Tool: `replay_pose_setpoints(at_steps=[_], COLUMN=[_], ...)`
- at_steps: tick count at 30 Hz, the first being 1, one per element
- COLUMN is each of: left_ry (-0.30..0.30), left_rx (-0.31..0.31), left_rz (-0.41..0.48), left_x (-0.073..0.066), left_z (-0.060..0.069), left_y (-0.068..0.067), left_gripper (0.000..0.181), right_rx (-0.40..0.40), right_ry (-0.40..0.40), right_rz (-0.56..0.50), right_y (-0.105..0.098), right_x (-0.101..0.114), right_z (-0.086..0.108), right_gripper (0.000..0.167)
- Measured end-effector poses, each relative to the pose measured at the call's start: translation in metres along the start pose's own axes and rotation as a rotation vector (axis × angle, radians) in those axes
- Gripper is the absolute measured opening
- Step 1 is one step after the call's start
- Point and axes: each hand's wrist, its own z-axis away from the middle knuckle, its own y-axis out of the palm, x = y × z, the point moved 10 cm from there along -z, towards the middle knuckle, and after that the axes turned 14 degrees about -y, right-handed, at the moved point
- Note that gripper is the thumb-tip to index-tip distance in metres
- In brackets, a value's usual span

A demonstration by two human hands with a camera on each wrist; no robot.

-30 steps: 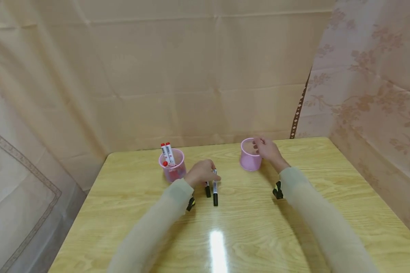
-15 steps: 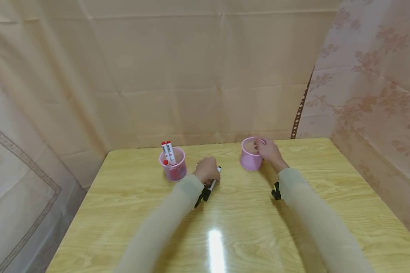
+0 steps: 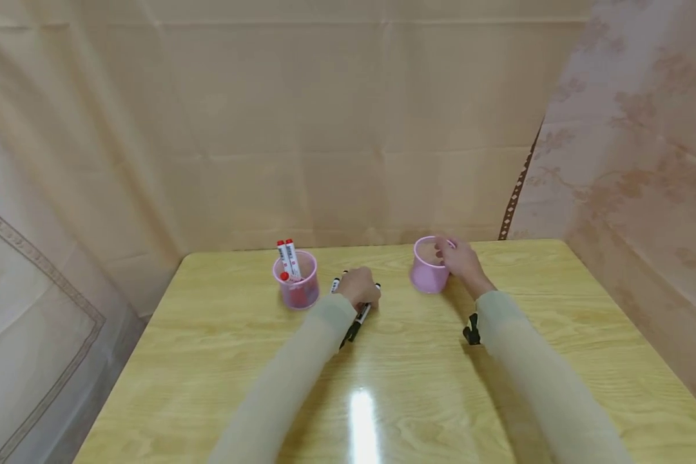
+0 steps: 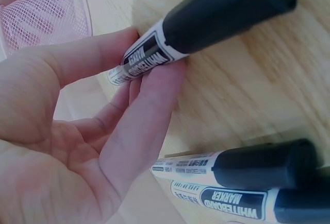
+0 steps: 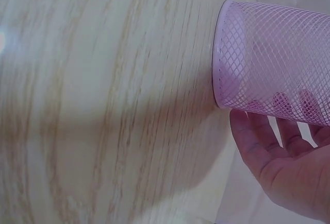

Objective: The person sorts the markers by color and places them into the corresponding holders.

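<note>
My left hand (image 3: 359, 287) pinches a black-capped whiteboard marker (image 4: 149, 54) between thumb and fingers, low over the table. In the left wrist view two more black-capped markers, one nearer (image 4: 232, 202) and one beyond it (image 4: 196, 166), lie side by side on the wood. The head view mostly hides them behind the hand. My right hand (image 3: 459, 261) holds the side of a pink mesh pen cup (image 3: 428, 278) at the right, near its rim. In the right wrist view, fingertips show through the mesh and the thumb is out of sight.
Left of my left hand stands another pink mesh pen cup (image 3: 301, 294), with several red-capped markers (image 3: 290, 258) in it. The wooden table (image 3: 441, 399) ends at a beige curtain (image 3: 278, 129) behind. Patterned cloth (image 3: 661, 193) hangs along the right side.
My left hand has closed on a marker and shifted slightly right; the black-capped markers now lie at more of a slant. My right hand stays at its cup.
</note>
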Motion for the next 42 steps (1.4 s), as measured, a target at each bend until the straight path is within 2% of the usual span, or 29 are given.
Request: replay_pose_setpoints(at_steps=[8,15,25,33,42], left_ry=[-0.030,-0.053,-0.031,-0.049,-0.038], left_rx=[-0.006,0.041,0.026,0.059,0.050], left_rz=[0.020,0.061,0.031,0.068,0.117], left_x=[0.003,0.008,0.004,0.006,0.009], left_z=[-0.006,-0.008,-0.004,-0.006,-0.002], left_y=[0.001,0.004,0.002,0.007,0.003], left_gripper=[0.018,0.013,0.016,0.015,0.016], right_rx=[0.006,0.016,0.005,0.010,0.010], right_ry=[0.027,0.050,0.051,0.073,0.061], right_rz=[-0.079,-0.129,-0.148,-0.167,-0.191], right_y=[0.004,0.008,0.006,0.008,0.009], right_x=[-0.004,-0.007,-0.005,-0.008,-0.009], right_z=[-0.001,0.001,0.003,0.005,0.001], right_gripper=[0.072,0.072,0.074,0.071,0.070])
